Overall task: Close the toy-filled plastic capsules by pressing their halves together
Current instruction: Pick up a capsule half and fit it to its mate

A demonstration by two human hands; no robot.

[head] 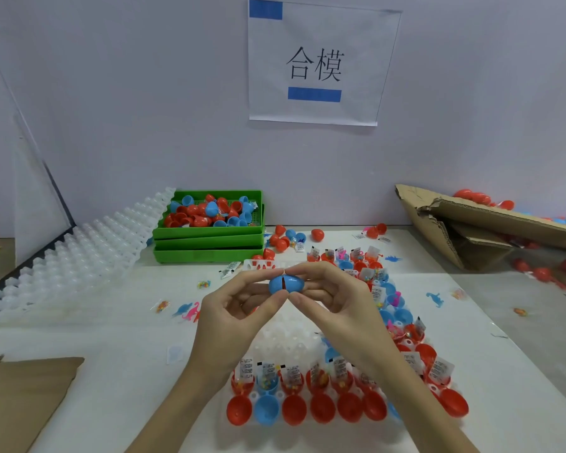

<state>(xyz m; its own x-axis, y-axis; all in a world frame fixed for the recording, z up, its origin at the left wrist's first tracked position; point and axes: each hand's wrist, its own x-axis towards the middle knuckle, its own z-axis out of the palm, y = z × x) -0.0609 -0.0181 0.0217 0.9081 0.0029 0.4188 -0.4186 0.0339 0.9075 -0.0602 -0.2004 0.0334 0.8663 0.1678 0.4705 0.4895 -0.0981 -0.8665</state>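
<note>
A blue egg-shaped capsule (286, 284) is held up above the table between both hands, with a narrow gap showing between its two halves. My left hand (239, 308) pinches the left half with thumb and fingers. My right hand (335, 299) pinches the right half the same way. Below my wrists a white holder tray (288, 341) carries rows of open red and blue capsule halves (294, 408) filled with small toys and paper slips.
Stacked green bins (209, 243) with loose capsule halves stand at the back. White plastic trays (89, 256) lean at the left. Torn cardboard (481, 223) with red capsules lies at the right. Small toy dinosaurs (435, 299) and packets are scattered on the table.
</note>
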